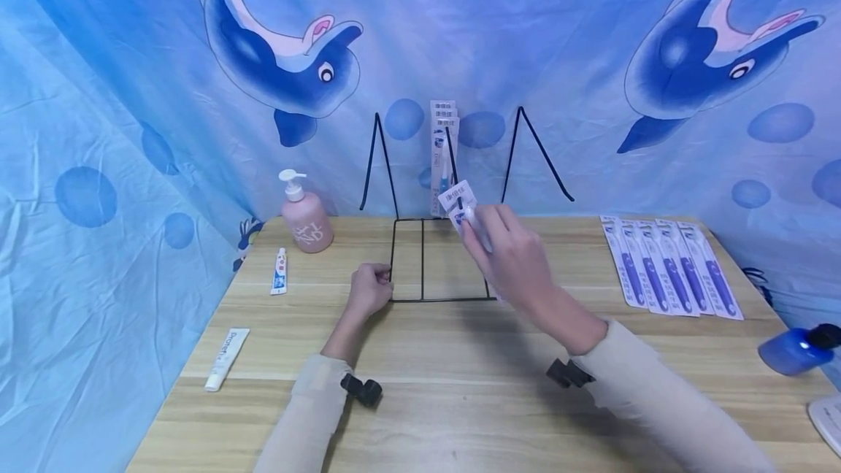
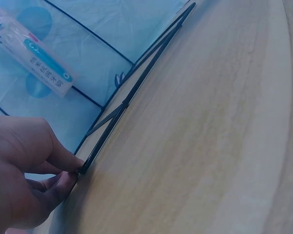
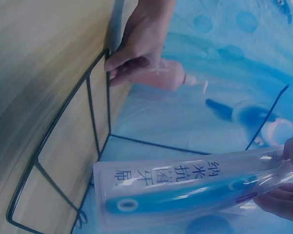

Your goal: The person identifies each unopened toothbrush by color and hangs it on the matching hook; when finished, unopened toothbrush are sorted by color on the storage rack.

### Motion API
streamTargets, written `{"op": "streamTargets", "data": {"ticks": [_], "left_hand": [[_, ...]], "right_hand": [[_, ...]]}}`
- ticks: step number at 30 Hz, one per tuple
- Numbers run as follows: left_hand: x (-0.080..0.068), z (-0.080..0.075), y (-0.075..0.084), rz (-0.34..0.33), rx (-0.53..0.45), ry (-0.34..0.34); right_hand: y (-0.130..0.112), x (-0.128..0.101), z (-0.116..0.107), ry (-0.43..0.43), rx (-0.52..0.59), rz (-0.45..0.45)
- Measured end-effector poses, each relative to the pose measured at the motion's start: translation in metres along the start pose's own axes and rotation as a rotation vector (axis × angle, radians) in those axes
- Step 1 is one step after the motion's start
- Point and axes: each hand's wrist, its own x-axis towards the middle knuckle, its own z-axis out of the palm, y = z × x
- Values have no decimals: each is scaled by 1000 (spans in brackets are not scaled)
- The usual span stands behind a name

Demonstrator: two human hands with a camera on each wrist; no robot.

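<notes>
Wooden table (image 1: 460, 400) before dolphin cloth | wire rack (image 1: 440, 261) at table's back middle | right hand (image 1: 509, 254) raised over rack, fingers gripping packaged toothbrush (image 1: 463, 210) | left hand (image 1: 369, 289) low, fingers curled, pinching rack's front-left corner

We looked down and forward from the head over the whole table (image 1: 460, 400). Our left wrist view sat close beside the left hand (image 2: 24, 175), facing along the wire rack (image 2: 136, 83). Our right wrist view looked past the right hand (image 3: 288, 195) at that same rack.
</notes>
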Motion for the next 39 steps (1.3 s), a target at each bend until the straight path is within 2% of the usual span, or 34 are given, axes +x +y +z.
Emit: {"op": "streamTargets", "data": {"ticks": [6,14,21,28,35,39], "left_hand": [[-1,0,2,-22,-4,-4],[-2,-1,4,-24,-10,-10],[-1,-2,3,-23,-7,-11],[-1,-2,4,-18,-4,-5],[-2,-2,3,-48,-27,-17],[-2,-1,4,-42,-31,-14]], "right_hand": [[13,9,21,-30,14,90],[26,26,47,-27,21,190],[40,44,69,-59,38,274],[48,59,83,-70,50,329],[50,71,91,-100,73,458],[52,73,93,-97,71,464]]}}
